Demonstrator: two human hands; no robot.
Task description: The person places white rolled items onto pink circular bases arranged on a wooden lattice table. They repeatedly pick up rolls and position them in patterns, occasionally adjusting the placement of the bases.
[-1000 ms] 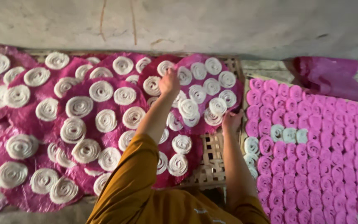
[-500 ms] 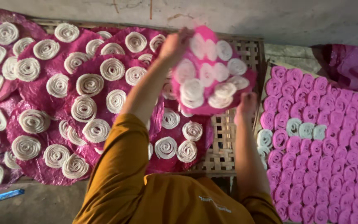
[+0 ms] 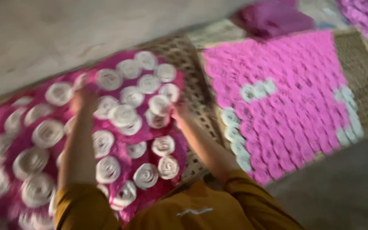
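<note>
A woven tray (image 3: 194, 91) lies on grey concrete floor (image 3: 64, 30) at centre frame. The left hand (image 3: 83, 99) and right hand (image 3: 179, 111) each grip an edge of the magenta sheet (image 3: 143, 136) bearing white spirals (image 3: 122, 114), centre-left. A second tray (image 3: 365, 85) of pink spirals (image 3: 294, 72) fills the right.

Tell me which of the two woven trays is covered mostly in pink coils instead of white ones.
The tray on the right. Its coils are nearly all pink, with only a few white. The tray under both hands carries white coils on magenta sheets.
</note>
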